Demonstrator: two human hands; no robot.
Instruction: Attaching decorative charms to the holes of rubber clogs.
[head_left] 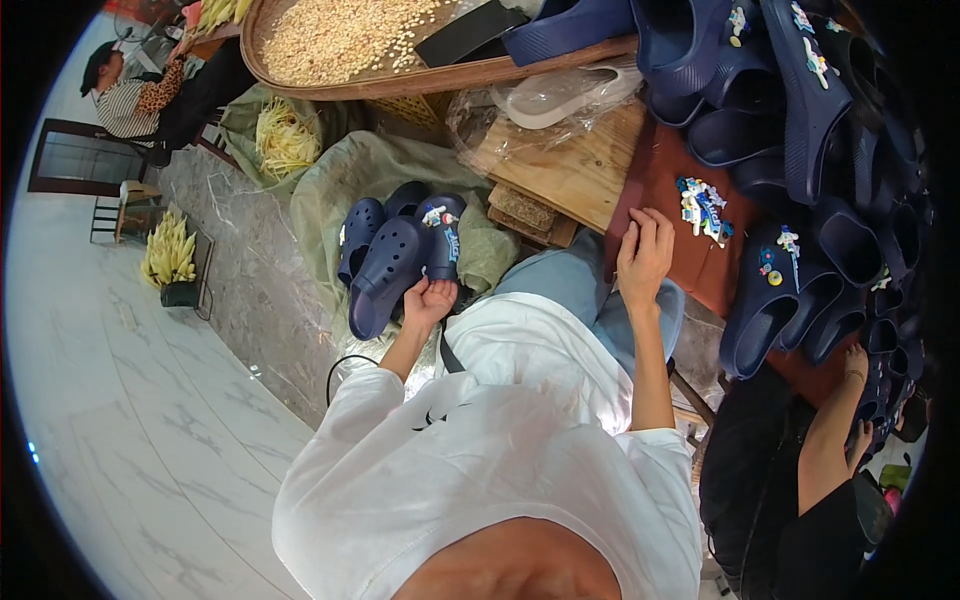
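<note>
My left hand (430, 302) is closed at the near end of a navy clog (445, 240) that carries colourful charms. That clog is among several plain navy clogs (385, 265) over a pale green sack, to the left of my lap. My right hand (645, 250) rests at the left edge of a reddish-brown table (720, 270), its fingers stretched and loosely bent, with nothing in them. Just beyond it on the table lies a small heap of blue and white charms (704, 212). Nearby on the right sits another navy clog with charms fixed on it (765, 300).
Piled navy clogs (745, 140) cover the table's right side. Wooden boards (570, 160) with a plastic-wrapped white sole (565, 98) stand ahead, below a round tray of kernels (340, 45). A co-worker's arm (835, 430) reaches in at right; another person (135, 100) sits far left.
</note>
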